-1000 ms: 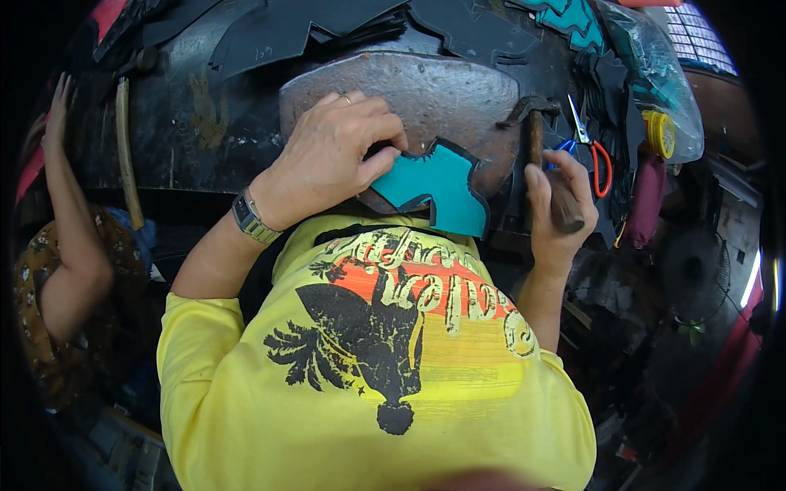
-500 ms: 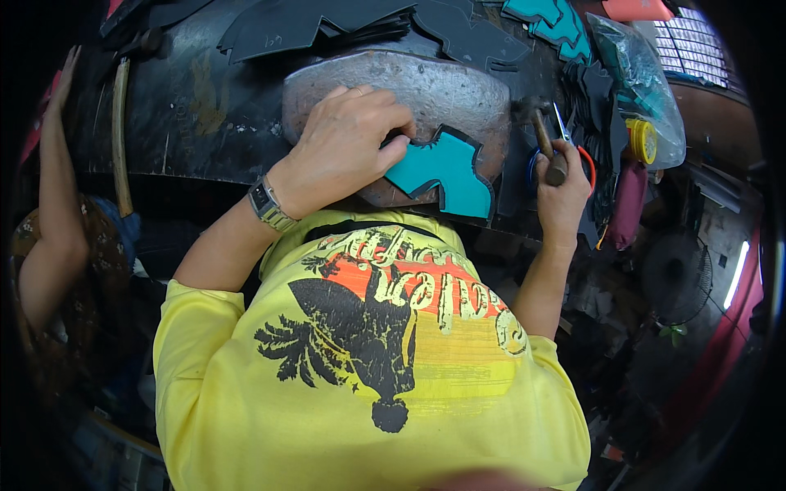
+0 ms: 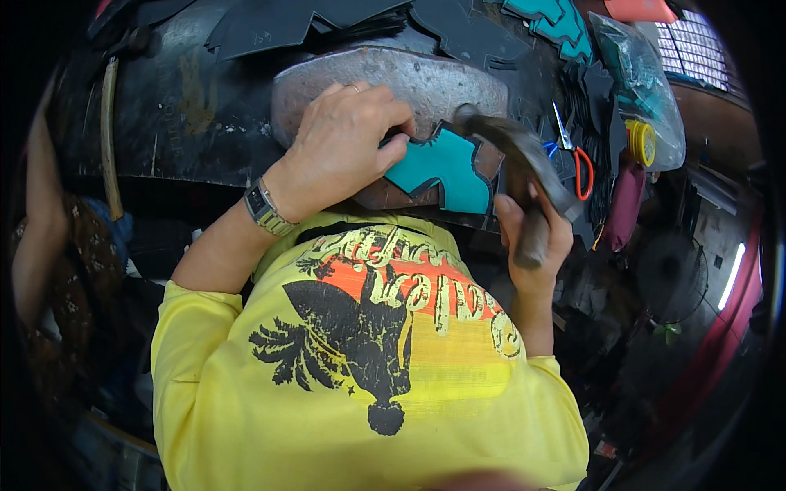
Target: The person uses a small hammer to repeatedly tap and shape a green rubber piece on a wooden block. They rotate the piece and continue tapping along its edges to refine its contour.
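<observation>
My left hand (image 3: 352,135) pinches the left end of a flat teal cut piece (image 3: 446,168) with dark edging, thumb and fingertips closed on it. The piece has a curved, notched outline and lies over the near part of a worn metal slab (image 3: 393,74); its lower right corner reaches the slab's near edge. To the right, my right hand (image 3: 544,233) is wrapped round a hammer (image 3: 524,151) by its short wooden handle. The hammer's head, smeared by motion, hangs above the right side of the slab, close to the teal piece.
Stacked dark cut sheets (image 3: 344,29) lie behind the slab, with more teal pieces (image 3: 557,29) at the far right. Scissors (image 3: 583,172) with red and blue handles lie right of the hammer. A second hammer (image 3: 111,139) rests at left, near another person's arm (image 3: 41,196).
My right hand has swung the hammer up and left, from beside the scissors to above the slab's right side. The left hand keeps its pinch. The other person's arm has shifted left.
</observation>
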{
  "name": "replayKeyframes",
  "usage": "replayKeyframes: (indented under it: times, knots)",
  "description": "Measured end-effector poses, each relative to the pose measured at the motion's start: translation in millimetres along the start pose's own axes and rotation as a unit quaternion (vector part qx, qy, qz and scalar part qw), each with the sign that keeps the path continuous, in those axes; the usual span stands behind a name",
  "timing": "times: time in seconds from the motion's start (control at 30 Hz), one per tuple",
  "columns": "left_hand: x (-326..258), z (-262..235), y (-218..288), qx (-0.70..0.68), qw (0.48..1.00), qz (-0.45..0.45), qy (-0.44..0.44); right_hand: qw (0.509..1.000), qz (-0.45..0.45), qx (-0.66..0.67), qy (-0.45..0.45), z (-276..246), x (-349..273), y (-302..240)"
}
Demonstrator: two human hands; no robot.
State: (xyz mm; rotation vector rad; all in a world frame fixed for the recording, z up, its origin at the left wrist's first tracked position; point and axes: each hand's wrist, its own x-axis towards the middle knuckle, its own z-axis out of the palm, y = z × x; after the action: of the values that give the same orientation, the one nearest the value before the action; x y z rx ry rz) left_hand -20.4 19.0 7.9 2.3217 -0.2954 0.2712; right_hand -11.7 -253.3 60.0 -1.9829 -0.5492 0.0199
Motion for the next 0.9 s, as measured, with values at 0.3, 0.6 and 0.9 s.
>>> replayKeyframes:
  times: [0.3,0.6,0.9]
  knots:
    - [1,1,-1,-0.002,1.000,-0.005,-0.004,0.992,0.115,-0.051,-0.033,-5,5,-3]
    - [3,1,-2,0.009,1.000,0.003,-0.017,0.980,0.164,-0.039,-0.108,14,25,6]
    - [-3,3,3,-0.007,1.000,-0.008,0.006,0.999,-0.036,0.001,0.012,11,-3,-20]
